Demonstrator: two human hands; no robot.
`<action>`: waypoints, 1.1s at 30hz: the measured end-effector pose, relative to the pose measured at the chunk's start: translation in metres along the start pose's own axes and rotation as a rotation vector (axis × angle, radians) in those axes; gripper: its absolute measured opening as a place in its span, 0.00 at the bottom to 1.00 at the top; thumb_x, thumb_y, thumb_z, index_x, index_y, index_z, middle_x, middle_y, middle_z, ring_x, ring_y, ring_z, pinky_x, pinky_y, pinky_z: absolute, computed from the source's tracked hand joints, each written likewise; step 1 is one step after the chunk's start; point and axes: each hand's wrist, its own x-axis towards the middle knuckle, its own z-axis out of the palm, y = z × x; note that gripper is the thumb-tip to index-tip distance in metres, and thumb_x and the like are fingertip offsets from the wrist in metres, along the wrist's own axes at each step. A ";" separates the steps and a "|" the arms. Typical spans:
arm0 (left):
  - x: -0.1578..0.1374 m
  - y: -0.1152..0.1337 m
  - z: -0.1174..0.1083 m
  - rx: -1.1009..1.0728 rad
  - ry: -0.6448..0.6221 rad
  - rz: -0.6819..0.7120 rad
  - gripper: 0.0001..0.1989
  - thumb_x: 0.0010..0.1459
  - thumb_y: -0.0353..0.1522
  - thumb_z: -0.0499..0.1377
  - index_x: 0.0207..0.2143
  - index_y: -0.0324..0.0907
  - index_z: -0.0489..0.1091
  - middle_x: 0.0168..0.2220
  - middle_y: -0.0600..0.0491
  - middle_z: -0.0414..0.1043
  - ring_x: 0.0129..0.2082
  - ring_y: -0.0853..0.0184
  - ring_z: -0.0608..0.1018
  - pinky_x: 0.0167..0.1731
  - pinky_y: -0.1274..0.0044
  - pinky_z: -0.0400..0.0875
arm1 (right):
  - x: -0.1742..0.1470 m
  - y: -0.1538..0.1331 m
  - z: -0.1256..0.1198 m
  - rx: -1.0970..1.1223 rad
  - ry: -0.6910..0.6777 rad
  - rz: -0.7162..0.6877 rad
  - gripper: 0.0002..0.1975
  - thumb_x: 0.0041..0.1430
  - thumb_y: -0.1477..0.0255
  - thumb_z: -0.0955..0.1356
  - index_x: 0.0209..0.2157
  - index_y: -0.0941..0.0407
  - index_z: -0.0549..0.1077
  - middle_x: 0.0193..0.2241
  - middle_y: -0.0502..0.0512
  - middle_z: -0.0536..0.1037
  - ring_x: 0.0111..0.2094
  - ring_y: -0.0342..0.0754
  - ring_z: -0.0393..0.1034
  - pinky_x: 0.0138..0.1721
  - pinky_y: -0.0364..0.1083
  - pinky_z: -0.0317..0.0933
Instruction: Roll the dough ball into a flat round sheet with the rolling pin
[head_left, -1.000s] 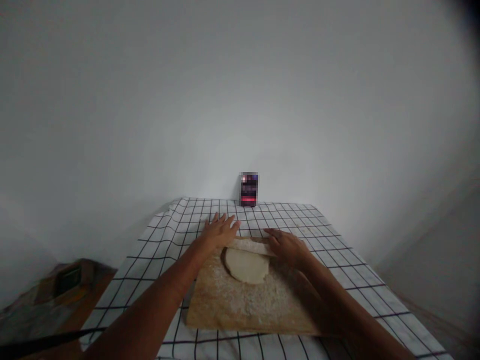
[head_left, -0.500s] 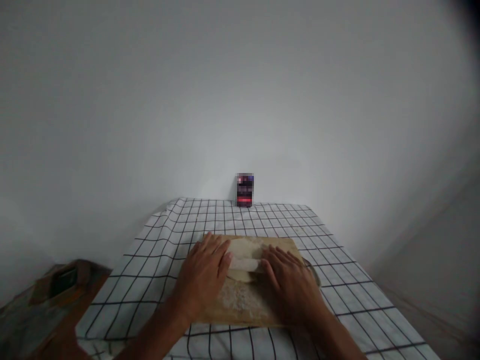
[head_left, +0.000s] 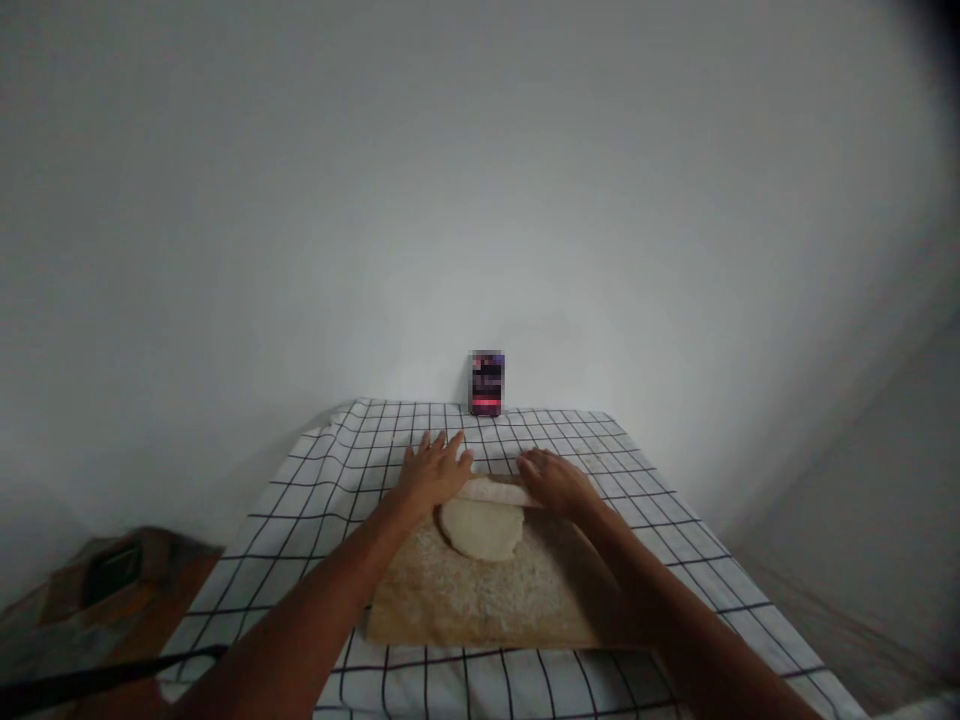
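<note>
A floury rolling pin [head_left: 496, 490] lies crosswise at the far edge of a rolled-out piece of dough [head_left: 484, 530]. My left hand [head_left: 435, 470] rests palm down over the pin's left end, open, its fingers spread forward past it. Over the right end lies my right hand [head_left: 559, 480], also flat and open, with its fingers closer together and pointing forward and left. Both ends of the pin are hidden under the hands. Beneath the dough is a wooden board [head_left: 480, 625] dusted with flour, mostly on its near half.
A black-and-white checked cloth [head_left: 300, 510] covers the table under the board. At the back, a small dark box-like item [head_left: 486, 385], blurred out, stands against the white wall. A cardboard box [head_left: 112, 575] sits low at the left. A dark strap [head_left: 112, 675] crosses the lower left.
Both hands and the rolling pin have moved forward, away from me, to the dough's far edge. More of the dough and board now shows on the near side.
</note>
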 end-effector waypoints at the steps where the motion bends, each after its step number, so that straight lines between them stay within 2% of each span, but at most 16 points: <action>1: 0.004 -0.001 -0.001 0.004 -0.022 -0.010 0.25 0.74 0.43 0.50 0.68 0.49 0.69 0.69 0.43 0.69 0.71 0.42 0.68 0.65 0.44 0.65 | 0.005 0.002 0.000 0.003 -0.002 -0.010 0.23 0.79 0.67 0.54 0.54 0.56 0.78 0.58 0.63 0.80 0.60 0.54 0.74 0.62 0.52 0.65; 3: 0.004 0.000 -0.003 0.017 -0.052 -0.027 0.24 0.73 0.43 0.51 0.66 0.49 0.71 0.69 0.43 0.70 0.70 0.42 0.68 0.64 0.44 0.66 | 0.007 0.004 0.000 0.012 -0.002 -0.017 0.23 0.79 0.67 0.54 0.53 0.56 0.78 0.57 0.62 0.81 0.59 0.53 0.75 0.62 0.51 0.65; 6: -0.012 0.005 -0.007 0.031 -0.038 -0.018 0.25 0.73 0.41 0.52 0.67 0.47 0.69 0.71 0.43 0.67 0.73 0.43 0.65 0.67 0.46 0.63 | -0.012 -0.001 0.000 0.018 0.004 -0.010 0.24 0.79 0.66 0.54 0.56 0.54 0.78 0.59 0.60 0.80 0.62 0.53 0.72 0.65 0.54 0.62; 10: -0.056 0.015 -0.009 0.046 0.128 0.044 0.27 0.73 0.38 0.51 0.70 0.41 0.66 0.73 0.40 0.63 0.75 0.43 0.60 0.72 0.44 0.51 | -0.060 -0.016 0.007 0.055 0.119 -0.043 0.25 0.79 0.65 0.53 0.62 0.54 0.75 0.66 0.62 0.75 0.70 0.56 0.65 0.71 0.60 0.55; 13: -0.093 0.016 -0.006 -0.010 0.211 0.118 0.26 0.75 0.38 0.48 0.69 0.44 0.67 0.72 0.45 0.65 0.74 0.49 0.64 0.74 0.47 0.51 | -0.099 -0.027 0.020 0.042 0.154 -0.017 0.27 0.79 0.63 0.52 0.65 0.54 0.73 0.68 0.61 0.72 0.71 0.58 0.62 0.72 0.64 0.55; 15: -0.114 0.015 -0.004 -0.056 0.222 0.156 0.25 0.75 0.39 0.47 0.70 0.47 0.66 0.72 0.49 0.65 0.73 0.53 0.66 0.75 0.50 0.53 | -0.120 -0.030 0.031 0.016 0.190 -0.011 0.27 0.78 0.61 0.55 0.70 0.52 0.67 0.71 0.61 0.66 0.74 0.59 0.57 0.73 0.64 0.53; 19: -0.130 0.010 -0.002 -0.118 0.217 0.167 0.24 0.75 0.41 0.49 0.69 0.51 0.67 0.69 0.51 0.71 0.68 0.55 0.72 0.74 0.51 0.54 | -0.138 -0.032 0.042 -0.011 0.193 -0.017 0.29 0.77 0.59 0.55 0.73 0.50 0.64 0.74 0.57 0.59 0.76 0.61 0.50 0.75 0.67 0.49; 23: -0.111 0.012 -0.004 -0.148 0.217 0.182 0.23 0.76 0.41 0.48 0.66 0.47 0.70 0.64 0.49 0.76 0.64 0.56 0.76 0.74 0.53 0.54 | -0.119 -0.030 0.032 -0.018 0.167 -0.012 0.26 0.78 0.59 0.55 0.67 0.48 0.72 0.73 0.57 0.64 0.75 0.62 0.52 0.74 0.70 0.49; 26: -0.081 0.015 0.000 -0.129 0.261 0.178 0.22 0.76 0.40 0.48 0.61 0.45 0.75 0.62 0.48 0.78 0.65 0.54 0.75 0.76 0.51 0.48 | -0.088 -0.023 0.022 0.006 0.152 0.017 0.25 0.78 0.61 0.55 0.63 0.46 0.75 0.71 0.56 0.69 0.74 0.61 0.57 0.71 0.69 0.53; 28: -0.057 0.016 0.006 -0.108 0.288 0.158 0.21 0.75 0.39 0.50 0.59 0.44 0.77 0.58 0.47 0.82 0.63 0.51 0.77 0.75 0.48 0.45 | -0.063 -0.015 0.018 0.019 0.149 0.060 0.26 0.79 0.61 0.54 0.63 0.49 0.75 0.70 0.60 0.70 0.72 0.60 0.60 0.70 0.68 0.56; 31: -0.023 0.015 0.013 -0.087 0.271 0.100 0.19 0.73 0.38 0.52 0.57 0.44 0.77 0.53 0.45 0.84 0.59 0.49 0.80 0.71 0.43 0.50 | -0.024 0.001 0.015 0.045 0.141 0.092 0.28 0.79 0.61 0.52 0.61 0.55 0.76 0.66 0.65 0.74 0.70 0.59 0.64 0.68 0.62 0.60; 33: -0.006 0.014 0.015 -0.078 0.223 0.056 0.18 0.73 0.39 0.53 0.56 0.44 0.78 0.54 0.44 0.84 0.58 0.47 0.80 0.68 0.41 0.54 | -0.002 0.011 0.013 0.042 0.117 0.041 0.27 0.79 0.61 0.53 0.59 0.55 0.78 0.62 0.64 0.78 0.68 0.57 0.67 0.66 0.59 0.62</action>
